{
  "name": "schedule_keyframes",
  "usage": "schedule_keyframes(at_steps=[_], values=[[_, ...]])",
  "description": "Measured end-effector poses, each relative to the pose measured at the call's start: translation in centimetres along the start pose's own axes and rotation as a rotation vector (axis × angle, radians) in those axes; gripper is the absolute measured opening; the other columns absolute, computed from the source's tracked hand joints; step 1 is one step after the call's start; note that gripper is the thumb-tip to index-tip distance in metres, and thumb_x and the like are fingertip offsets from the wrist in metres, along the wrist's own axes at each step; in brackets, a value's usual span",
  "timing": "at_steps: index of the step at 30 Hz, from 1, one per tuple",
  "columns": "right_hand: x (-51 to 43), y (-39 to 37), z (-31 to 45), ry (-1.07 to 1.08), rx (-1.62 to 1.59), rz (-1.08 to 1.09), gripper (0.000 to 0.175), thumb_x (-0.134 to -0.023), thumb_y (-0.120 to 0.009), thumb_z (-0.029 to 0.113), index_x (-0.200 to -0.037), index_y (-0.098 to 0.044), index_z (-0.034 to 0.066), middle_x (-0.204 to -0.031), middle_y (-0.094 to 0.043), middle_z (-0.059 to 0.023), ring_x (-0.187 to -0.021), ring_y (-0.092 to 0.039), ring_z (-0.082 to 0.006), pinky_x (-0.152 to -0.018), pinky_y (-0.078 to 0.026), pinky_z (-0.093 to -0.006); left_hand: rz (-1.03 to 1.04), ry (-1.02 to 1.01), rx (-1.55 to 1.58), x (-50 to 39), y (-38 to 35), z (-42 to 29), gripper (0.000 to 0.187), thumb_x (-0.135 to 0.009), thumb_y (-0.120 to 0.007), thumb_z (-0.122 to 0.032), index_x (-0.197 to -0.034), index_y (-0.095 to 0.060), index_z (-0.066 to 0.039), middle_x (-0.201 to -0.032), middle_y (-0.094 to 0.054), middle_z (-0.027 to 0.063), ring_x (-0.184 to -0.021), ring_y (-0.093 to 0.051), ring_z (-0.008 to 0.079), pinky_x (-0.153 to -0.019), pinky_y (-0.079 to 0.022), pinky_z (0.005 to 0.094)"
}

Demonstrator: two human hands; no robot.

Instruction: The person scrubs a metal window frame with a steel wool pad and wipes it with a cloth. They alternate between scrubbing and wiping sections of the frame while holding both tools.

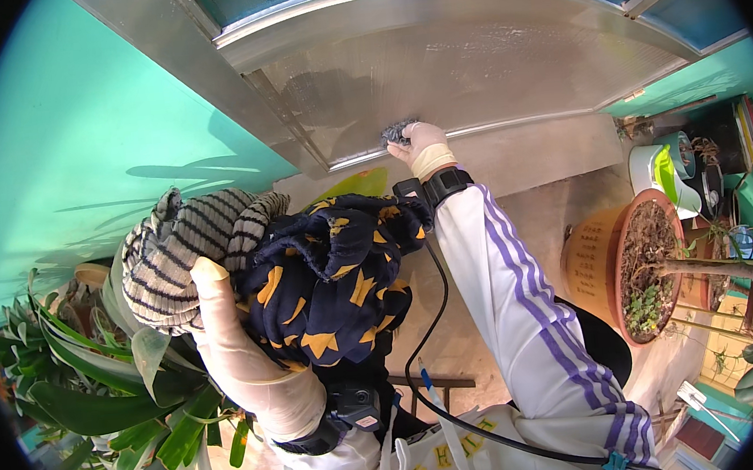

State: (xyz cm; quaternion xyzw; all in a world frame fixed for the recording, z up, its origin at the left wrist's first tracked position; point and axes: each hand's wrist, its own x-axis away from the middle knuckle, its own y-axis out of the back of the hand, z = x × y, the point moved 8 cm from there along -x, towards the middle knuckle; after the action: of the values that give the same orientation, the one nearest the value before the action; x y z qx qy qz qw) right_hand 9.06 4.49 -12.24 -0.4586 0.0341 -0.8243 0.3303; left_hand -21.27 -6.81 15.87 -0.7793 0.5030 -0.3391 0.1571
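Note:
My right hand [421, 144], in a thin pale glove, grips a grey scouring pad [397, 132] that looks like steel wool. The pad rests against the lower edge of a metal door panel [363, 82]; wet-looking streaks mark the panel's upper right. Bunched in my gloved left hand [219, 316] are two cloths, held up before me. One is a grey knit cloth [170, 260] with dark stripes. The other is a navy cloth [334, 286] patterned in yellow. My left thumb shows on top, while the other fingers are hidden beneath the bundle.
Broad-leaved plants [128, 391] crowd the left side by a turquoise wall [71, 127]. A large clay pot [590, 263] with a thin trunk stands right, near a white-and-green container [660, 176]. A black cable [446, 296] crosses my front. Below the door runs a step [531, 154].

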Motion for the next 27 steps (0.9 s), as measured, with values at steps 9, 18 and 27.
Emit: schedule_keyframes(at_steps=[9, 18, 27], values=[[20.6, -7.9, 15.9, 0.707, 0.056, 0.434, 0.014, -0.090, -0.059, 0.003, -0.101, -0.051, -0.0021, -0.092, -0.063, -0.0150, -0.079, -0.070, -0.0298, -0.063, -0.061, -0.0365, 0.025, 0.090, 0.062, 1.3, 0.3, 0.4, 0.039, -0.094, -0.065, -0.030, -0.114, -0.058, 0.003, -0.099, -0.068, 0.0139, -0.079, -0.070, 0.0231, -0.069, -0.061, 0.0349], [12.3, -3.8, 9.4, 0.576, 0.093, 0.154, 0.019, -0.089, -0.060, -0.001, -0.105, -0.051, -0.0034, -0.092, -0.061, -0.0140, -0.067, -0.069, -0.0266, -0.059, -0.060, -0.0337, 0.064, -0.026, -0.120, 0.9, 0.4, 0.1, 0.051, -0.094, -0.061, -0.040, -0.113, -0.061, 0.007, -0.109, -0.067, 0.0190, -0.091, -0.069, 0.0285, -0.081, -0.060, 0.0396], [-1.1, 2.5, -1.3, 0.083, 0.025, -0.159, 0.027, -0.090, -0.053, -0.004, -0.116, -0.049, -0.0001, -0.104, -0.059, -0.0179, -0.077, -0.067, -0.0335, -0.062, -0.059, -0.0416, 0.070, 0.047, -0.016, 0.8, -1.2, 1.1, 0.040, -0.098, -0.057, -0.029, -0.118, -0.057, 0.006, -0.106, -0.067, 0.0137, -0.090, -0.067, 0.0213, -0.079, -0.057, 0.0341]])
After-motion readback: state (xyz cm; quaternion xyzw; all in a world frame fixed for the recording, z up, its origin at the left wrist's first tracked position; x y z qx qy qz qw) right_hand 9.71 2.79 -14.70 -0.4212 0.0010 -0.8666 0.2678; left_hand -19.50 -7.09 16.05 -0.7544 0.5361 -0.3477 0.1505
